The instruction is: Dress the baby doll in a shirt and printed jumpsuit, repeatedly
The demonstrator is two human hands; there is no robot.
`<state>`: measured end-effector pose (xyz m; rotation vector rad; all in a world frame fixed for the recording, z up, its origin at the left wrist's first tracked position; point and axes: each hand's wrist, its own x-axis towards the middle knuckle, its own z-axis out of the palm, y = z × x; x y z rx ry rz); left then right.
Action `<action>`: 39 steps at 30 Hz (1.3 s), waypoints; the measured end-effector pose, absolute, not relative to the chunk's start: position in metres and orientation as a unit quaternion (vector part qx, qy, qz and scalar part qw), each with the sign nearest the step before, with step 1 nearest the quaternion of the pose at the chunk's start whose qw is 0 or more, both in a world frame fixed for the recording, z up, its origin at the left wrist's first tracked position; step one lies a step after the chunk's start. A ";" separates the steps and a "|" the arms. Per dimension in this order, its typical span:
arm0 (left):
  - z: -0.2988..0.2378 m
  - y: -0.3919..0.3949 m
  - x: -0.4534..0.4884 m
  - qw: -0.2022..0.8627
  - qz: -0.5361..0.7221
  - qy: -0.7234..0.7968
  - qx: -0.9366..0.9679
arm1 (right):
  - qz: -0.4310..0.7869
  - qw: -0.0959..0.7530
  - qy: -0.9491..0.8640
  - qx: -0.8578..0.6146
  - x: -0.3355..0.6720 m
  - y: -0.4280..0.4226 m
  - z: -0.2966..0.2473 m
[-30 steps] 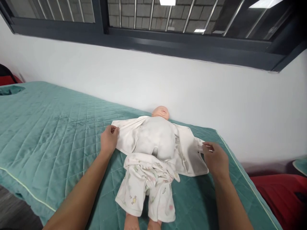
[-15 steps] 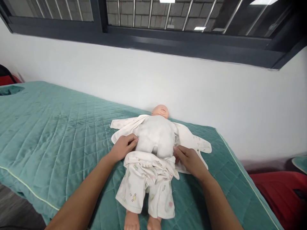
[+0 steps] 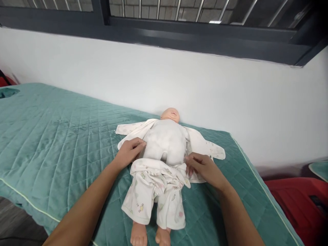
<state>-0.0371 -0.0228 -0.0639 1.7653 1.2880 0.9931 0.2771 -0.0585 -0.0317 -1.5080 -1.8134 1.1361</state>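
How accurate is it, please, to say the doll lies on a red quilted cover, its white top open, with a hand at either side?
The head view shows a green quilted cover, not red; otherwise right: the doll lies there, white top open, left hand and right hand at either side.

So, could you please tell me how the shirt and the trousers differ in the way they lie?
The shirt is spread open on both sides of the doll, while the trousers go around its legs. The shirt's sleeves stretch out sideways; the trousers are bunched at the top. Both are whitish with small prints.
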 end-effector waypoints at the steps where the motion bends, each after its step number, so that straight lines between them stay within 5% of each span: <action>1: -0.062 -0.025 -0.036 0.393 0.404 0.494 0.662 | 0.394 0.291 -0.669 -0.559 0.275 -0.060 -0.029; 6: -0.048 -0.034 -0.034 0.484 0.334 0.415 0.694 | 0.343 0.421 -0.672 -0.503 0.242 -0.070 -0.025; 17: -0.036 -0.031 -0.052 0.536 0.188 0.240 0.787 | 0.338 0.248 -0.829 -0.371 0.218 -0.081 -0.014; 25: -0.029 -0.035 -0.051 0.559 0.162 0.261 0.770 | 0.417 0.242 -0.809 -0.337 0.221 -0.080 -0.015; 33: -0.047 -0.032 -0.044 0.546 0.325 0.284 0.718 | 0.484 0.265 -0.759 -0.345 0.226 -0.080 -0.015; 39: -0.062 -0.028 -0.036 0.542 0.448 0.360 0.613 | 0.559 0.383 -0.641 -0.360 0.232 -0.076 -0.025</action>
